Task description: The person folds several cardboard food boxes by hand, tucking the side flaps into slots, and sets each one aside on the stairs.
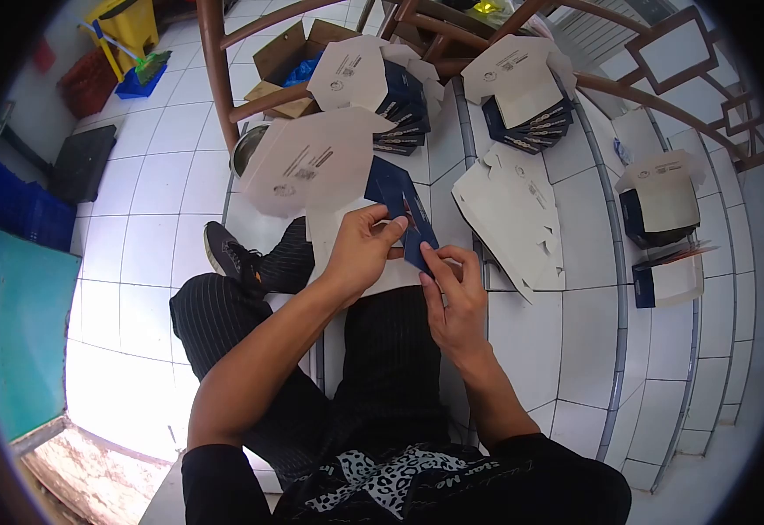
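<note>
While the person sits on the tiled floor, both hands meet above the lap on a cardboard sheet. It is dark blue on one face and white on the other, partly folded and held clear of the floor. The left hand curls over its upper part, thumb and fingers pinching a blue flap. The right hand keeps its fingers close together and nips the lower edge of the same flap. The sheet looks light and thin, stiff across its panels but ready to bend at the creases. It likely handles best gripped close beside a fold line, since a loose tab could crumple or tear. A flat white sheet and stacks of folded boxes lie farther out on the floor.
</note>
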### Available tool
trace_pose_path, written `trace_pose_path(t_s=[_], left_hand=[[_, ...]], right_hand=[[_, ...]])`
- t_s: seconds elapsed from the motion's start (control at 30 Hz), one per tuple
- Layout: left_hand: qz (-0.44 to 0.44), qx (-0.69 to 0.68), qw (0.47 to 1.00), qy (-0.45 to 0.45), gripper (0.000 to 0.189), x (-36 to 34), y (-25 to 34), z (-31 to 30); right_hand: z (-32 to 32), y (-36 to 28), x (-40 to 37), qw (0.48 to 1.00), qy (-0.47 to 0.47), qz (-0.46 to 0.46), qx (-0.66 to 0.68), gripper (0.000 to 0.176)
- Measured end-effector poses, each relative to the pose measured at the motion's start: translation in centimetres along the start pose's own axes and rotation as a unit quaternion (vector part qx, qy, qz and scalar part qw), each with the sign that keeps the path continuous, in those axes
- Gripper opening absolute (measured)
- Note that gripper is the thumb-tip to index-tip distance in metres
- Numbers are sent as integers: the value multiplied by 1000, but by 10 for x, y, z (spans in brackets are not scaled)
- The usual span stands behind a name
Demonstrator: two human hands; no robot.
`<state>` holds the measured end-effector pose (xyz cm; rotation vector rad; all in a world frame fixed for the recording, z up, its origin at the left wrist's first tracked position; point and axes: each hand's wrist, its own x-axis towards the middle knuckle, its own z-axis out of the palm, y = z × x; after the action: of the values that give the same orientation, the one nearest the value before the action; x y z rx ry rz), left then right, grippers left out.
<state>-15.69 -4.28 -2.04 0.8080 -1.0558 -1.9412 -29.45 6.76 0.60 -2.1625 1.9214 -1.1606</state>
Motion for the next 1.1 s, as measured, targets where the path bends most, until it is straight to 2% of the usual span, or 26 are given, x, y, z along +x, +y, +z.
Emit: trace_pose_path(t_s=[0.07,0.13,0.17,0.27,0.37,0.47,0.67,0.77,0.87,0.97,1.0,1.1], left_hand=[[7,12,1000,-6,15,-1,-3,3],[17,29,999,-4,16,0,-12,8],[34,90,995,1,16,0,-18,9],[88,262,961,26,17,-7,-21,15],[115,311,943,32,15,-9,-26,20],[137,297,944,35,14,-9,-20,17],[111,294,949,22,22,-13,-20,20],[97,281,955,6,25,-13,-18,14],[78,344,936,-18,26,-16,-14,16],[126,411,899,-81,31,-29,-11,27],[125,418,893,-111,44,-30,-18,28],[156,454,868,-130,56,-35,-32,31]], right_hand=[[-1,-2,0,1000,-3,28,-1,28],[-1,4,2,1000,15,7,-26,20],[-2,6,2,999,25,-3,-40,15],[-3,7,5,998,11,53,-32,4],[-5,12,8,996,-36,33,-71,7],[-12,12,15,996,-82,0,-42,7],[1,9,11,995,-27,7,-99,4],[-4,12,13,996,-68,56,-24,8],[-15,24,29,975,-137,156,86,20],[-6,19,42,947,43,237,211,33],[-8,25,43,959,4,234,162,33],[-23,47,47,961,-152,228,48,30]])
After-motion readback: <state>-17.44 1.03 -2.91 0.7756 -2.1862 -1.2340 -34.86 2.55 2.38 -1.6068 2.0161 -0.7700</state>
